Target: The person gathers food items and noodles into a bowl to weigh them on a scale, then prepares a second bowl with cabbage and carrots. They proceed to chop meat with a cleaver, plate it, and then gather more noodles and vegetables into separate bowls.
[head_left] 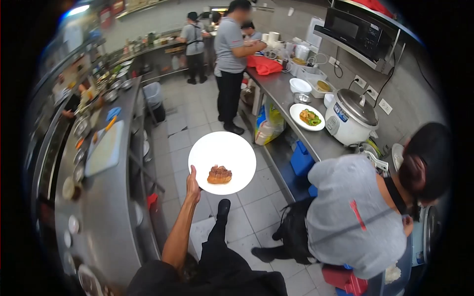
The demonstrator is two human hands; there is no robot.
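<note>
My left hand is closed on the lower left edge of a round white plate, with the thumb along the rim and the fingers mostly hidden beneath. On the plate's lower part sits a piece of browned, sliced meat. The plate is held out in front of me above the tiled floor. My right hand is out of sight.
A person in a grey shirt bends over close on my right. Another person stands at the right counter, which holds a rice cooker and a plate of food. A steel counter with a cutting board runs along my left.
</note>
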